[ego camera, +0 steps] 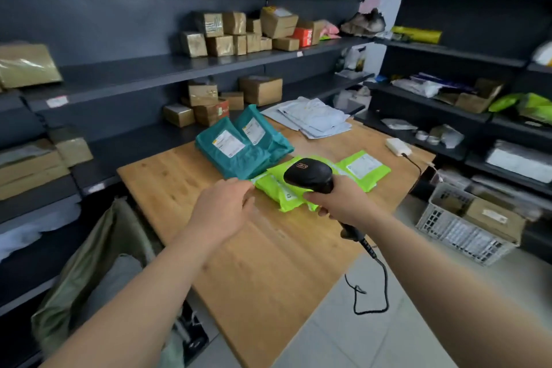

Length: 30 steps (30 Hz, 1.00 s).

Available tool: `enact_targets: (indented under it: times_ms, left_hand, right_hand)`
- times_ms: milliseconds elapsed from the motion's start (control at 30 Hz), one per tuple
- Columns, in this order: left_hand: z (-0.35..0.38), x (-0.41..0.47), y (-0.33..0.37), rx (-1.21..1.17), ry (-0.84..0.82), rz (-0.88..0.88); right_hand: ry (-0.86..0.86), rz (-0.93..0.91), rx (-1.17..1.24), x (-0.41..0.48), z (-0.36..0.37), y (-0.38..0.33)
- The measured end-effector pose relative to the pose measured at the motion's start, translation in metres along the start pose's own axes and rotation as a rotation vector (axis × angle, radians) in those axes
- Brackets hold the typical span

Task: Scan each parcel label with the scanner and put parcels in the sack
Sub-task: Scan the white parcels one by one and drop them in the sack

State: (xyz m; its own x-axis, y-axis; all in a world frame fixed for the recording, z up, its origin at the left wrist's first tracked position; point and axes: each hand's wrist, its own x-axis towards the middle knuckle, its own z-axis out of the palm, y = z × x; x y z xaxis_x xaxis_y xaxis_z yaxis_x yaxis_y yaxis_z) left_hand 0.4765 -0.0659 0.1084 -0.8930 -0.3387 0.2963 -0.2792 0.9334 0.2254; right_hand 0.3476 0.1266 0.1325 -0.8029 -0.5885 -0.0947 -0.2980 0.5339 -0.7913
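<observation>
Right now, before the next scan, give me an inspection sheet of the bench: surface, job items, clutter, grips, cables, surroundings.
Surface: wooden table, parcels grouped on its far half.
Job's things: lime parcels overlap below the scanner; teal parcels lie behind them, labels up; sack stands open left of the table.
Clutter: white mailers piled at the far corner; white box near the right edge.
Grips: left hand open, fingertips at the lime parcels' edge; right hand holds the scanner.
Cables: scanner cable hangs looped beside the table; thin lead runs from the white box.
Surroundings: shelves with cardboard boxes; white crate on the floor, right.
</observation>
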Motion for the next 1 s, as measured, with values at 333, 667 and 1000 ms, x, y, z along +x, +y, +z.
enact_targets:
  times_ms: [333, 667, 1000]
  left_hand:
    - [0.064, 0.130, 0.126, 0.018, 0.000, -0.035]
    - [0.119, 0.284, 0.157, 0.053, 0.034, -0.027]
    - [0.178, 0.452, 0.162, 0.034, -0.043, -0.091]
  right_hand:
    - [-0.011, 0.020, 0.052, 0.094, -0.151, 0.082]
    - [0.051, -0.006, 0.075, 0.237, -0.249, 0.132]
    - [0.031, 0.049, 0.105, 0.417, -0.306, 0.153]
